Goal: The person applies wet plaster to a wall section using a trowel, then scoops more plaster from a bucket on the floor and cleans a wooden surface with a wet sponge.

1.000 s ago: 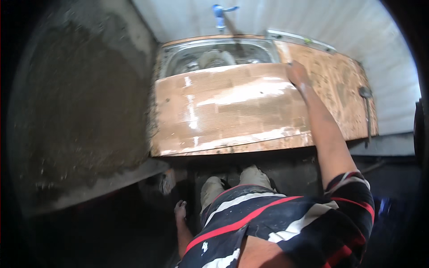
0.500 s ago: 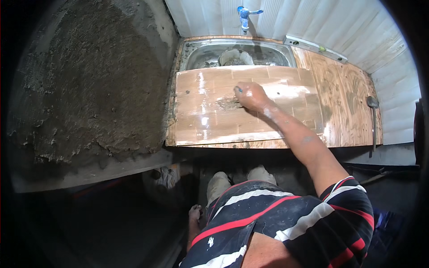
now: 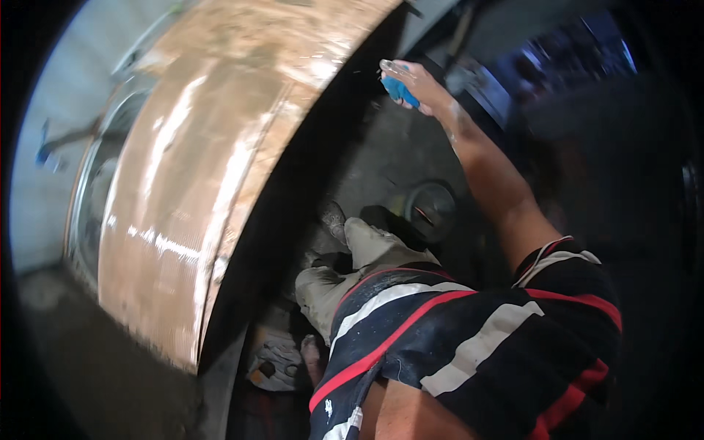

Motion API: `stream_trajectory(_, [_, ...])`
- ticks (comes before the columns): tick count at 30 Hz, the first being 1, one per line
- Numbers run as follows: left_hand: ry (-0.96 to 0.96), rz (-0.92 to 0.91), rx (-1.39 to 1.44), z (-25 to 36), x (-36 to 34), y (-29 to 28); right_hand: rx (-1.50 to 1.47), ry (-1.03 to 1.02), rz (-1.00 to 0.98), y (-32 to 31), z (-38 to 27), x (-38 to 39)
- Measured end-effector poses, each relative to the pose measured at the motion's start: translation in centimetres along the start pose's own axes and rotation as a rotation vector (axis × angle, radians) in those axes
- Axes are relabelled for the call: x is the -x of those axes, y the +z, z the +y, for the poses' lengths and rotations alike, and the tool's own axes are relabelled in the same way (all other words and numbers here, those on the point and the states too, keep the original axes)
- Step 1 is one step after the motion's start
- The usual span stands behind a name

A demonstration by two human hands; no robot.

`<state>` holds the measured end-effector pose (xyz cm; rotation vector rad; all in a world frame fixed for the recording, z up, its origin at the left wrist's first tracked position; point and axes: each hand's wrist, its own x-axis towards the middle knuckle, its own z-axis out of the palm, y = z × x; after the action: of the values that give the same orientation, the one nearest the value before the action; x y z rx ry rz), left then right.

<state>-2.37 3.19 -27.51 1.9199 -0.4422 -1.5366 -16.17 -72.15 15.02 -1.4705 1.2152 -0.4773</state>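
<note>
My right hand (image 3: 418,82) is closed on a crumpled blue cloth or sponge (image 3: 396,91), out beyond the wooden worktop (image 3: 323,40). A wide beige ribbed panel (image 3: 172,191) lies on the worktop, partly covering the metal sink (image 3: 104,187); it looks wet or glossy. My left hand (image 3: 310,352) hangs low beside my striped shirt, near a pale crumpled item (image 3: 271,352) on the floor; its fingers are too small and shadowed to read.
A blue tap (image 3: 45,152) is on the pale wall behind the sink. A round bucket (image 3: 429,213) stands on the dark floor to the right of my legs. A rough grey cement surface (image 3: 59,301) lies at lower left, and blurred dark clutter (image 3: 557,55) fills the upper right.
My view has swung sharply to the right, so the worktop now runs up the left side. My right hand has left the panel and is out past the worktop, with blue cloth showing.
</note>
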Motion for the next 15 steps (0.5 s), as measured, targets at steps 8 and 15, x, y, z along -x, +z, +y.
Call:
stream_trajectory(8, [-0.557, 0.019, 0.311, 13.4, -0.2, -2.0, -0.480, 0.464, 0.431, -17.0, 31.5, 17.4])
stream_trajectory(15, [-0.746, 0.053, -0.041, 14.3, 1.3, 3.7, -0.139, 1.076, 0.485, -16.5, 57.7, 19.8])
